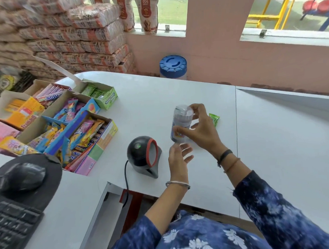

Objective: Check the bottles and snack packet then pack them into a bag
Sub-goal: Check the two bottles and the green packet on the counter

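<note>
A small bottle (182,119) with a clear cap and a white-blue label is held tilted above the white counter (144,99). My right hand (199,128) grips its body from the right side. Just below the bottle's base hovers my left hand (178,157), fingers spread and holding nothing. A green snack packet (214,119) lies on the counter behind my right hand, partly hidden by it. No bag is in view.
A black barcode scanner (143,155) with a red ring stands left of my hands, its cable running off the front edge. Open boxes of sweets (53,124) fill the counter's left side. A mouse (22,178) and keyboard (12,224) lie at the lower left.
</note>
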A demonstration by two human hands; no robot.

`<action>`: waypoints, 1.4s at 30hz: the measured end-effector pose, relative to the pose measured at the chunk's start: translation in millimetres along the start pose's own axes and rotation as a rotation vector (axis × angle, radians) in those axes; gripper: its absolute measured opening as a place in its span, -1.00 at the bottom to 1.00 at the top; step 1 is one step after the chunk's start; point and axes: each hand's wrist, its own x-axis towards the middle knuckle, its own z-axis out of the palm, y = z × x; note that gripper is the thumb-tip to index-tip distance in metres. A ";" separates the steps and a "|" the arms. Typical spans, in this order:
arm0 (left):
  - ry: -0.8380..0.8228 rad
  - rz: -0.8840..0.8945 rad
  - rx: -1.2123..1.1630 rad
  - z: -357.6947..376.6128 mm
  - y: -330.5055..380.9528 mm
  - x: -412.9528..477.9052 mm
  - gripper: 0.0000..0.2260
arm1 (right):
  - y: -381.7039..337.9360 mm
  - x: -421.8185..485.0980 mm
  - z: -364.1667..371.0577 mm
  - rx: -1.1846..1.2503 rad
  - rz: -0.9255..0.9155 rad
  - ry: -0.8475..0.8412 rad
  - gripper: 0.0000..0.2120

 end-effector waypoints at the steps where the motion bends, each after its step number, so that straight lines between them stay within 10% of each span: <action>1: 0.030 0.049 0.168 2.0 0.4 5.1 -0.86 | 8.2 6.3 -5.3 0.001 0.011 0.060 -0.38; 9: -0.185 0.336 1.041 13.1 -10.2 71.6 -0.36 | 70.1 74.1 -17.6 -0.123 0.151 0.058 -0.40; 15: -0.190 0.394 1.096 9.4 -14.8 90.5 -0.56 | 96.3 97.9 -5.3 -0.135 0.199 -0.051 -0.36; 20: -0.094 0.223 0.837 -4.2 -19.7 77.7 -0.76 | 91.8 75.3 -12.9 -0.257 0.060 0.219 -0.45; 26: -0.113 -0.329 -0.196 12.9 -8.8 38.2 -0.85 | 83.0 23.3 -21.7 0.118 0.343 0.244 -0.61; 31: -0.220 -0.334 -0.180 27.5 -2.6 12.4 -0.63 | 71.3 10.9 -27.7 0.810 0.491 -0.157 -0.66; 34: -0.277 -0.191 -0.095 35.2 -1.2 5.0 -0.45 | 62.6 11.6 -36.3 0.842 0.422 -0.115 -0.61; 42: -0.274 0.086 0.044 51.4 6.4 -19.0 -0.75 | 28.4 13.4 -54.8 0.736 0.264 -0.058 -0.70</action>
